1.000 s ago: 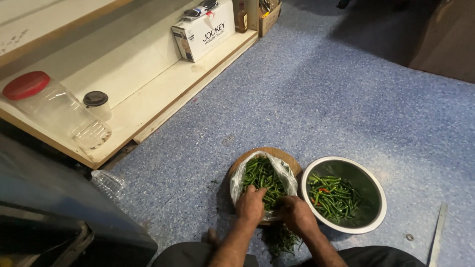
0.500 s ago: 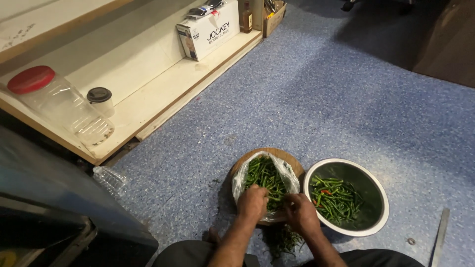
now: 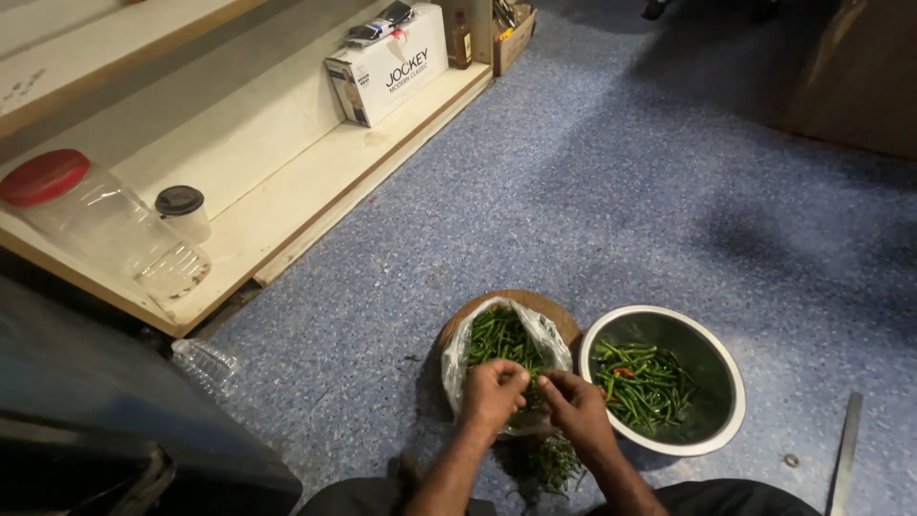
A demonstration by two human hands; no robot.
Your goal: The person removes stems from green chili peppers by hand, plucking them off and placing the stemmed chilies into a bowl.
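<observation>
Both hands, left hand and right hand, pinch green chillies over clear plastic bag; white rectangular box on shelf.

One head-worn view only — it looks steeply down from above the seated person onto the floor, hands close at the bottom edge, a shelf farther off, upper left.
</observation>
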